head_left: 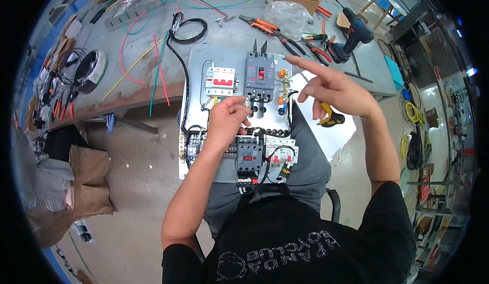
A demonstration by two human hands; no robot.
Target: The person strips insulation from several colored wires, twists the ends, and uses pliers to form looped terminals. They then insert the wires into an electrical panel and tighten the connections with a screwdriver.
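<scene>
Holding screwdriver (332, 118), right hand (337, 93) hovers; left hand (227, 121), hold unclear, curls by lettered breaker (259, 78).

Light is bright; edges curve into black.

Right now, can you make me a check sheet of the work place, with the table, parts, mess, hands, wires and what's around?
Surface: grey table, brownish front edge.
Job's things: metal panel carrying a dark breaker and contactor.
Clutter: orange-handled pliers, drill, clear plastic bag.
Left hand: near the breaker's lower terminals; grip unclear.
Right hand: holds a yellow-and-black tool.
Cables: looped black cable, loose red wire.
Surroundings: black coil at right; small scraps on the floor.
</scene>
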